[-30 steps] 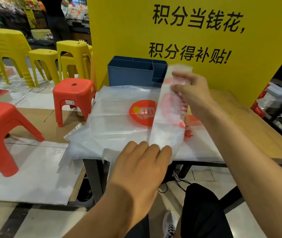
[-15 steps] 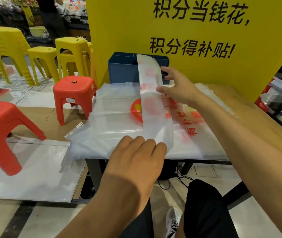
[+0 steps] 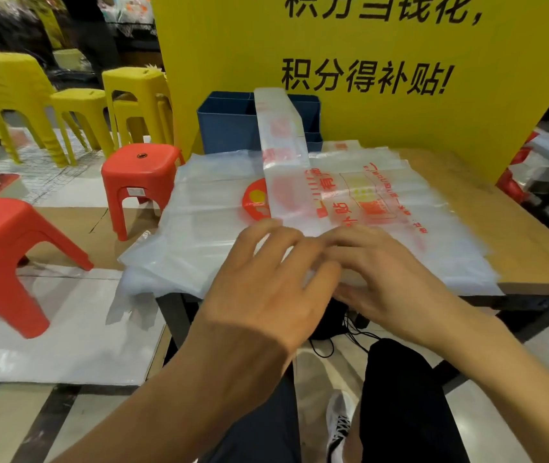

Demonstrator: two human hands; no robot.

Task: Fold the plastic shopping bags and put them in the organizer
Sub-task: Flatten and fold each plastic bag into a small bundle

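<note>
Plastic strip point(image 3: 283, 155) nearest you: press with both flat hands, left hand point(image 3: 266, 279), right hand point(image 3: 376, 275), together, before rolling toward the organizer point(image 3: 229, 128).

arms: bare, no sleeves seen | trousers point(image 3: 400, 406): black | shoe point(image 3: 338, 426): white, dark pattern

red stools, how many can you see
2. One red stool stands just left of the table, beside the bag stack. The other red stool is nearer, at the frame's left edge, partly cut off. More may stand out of frame.
</note>
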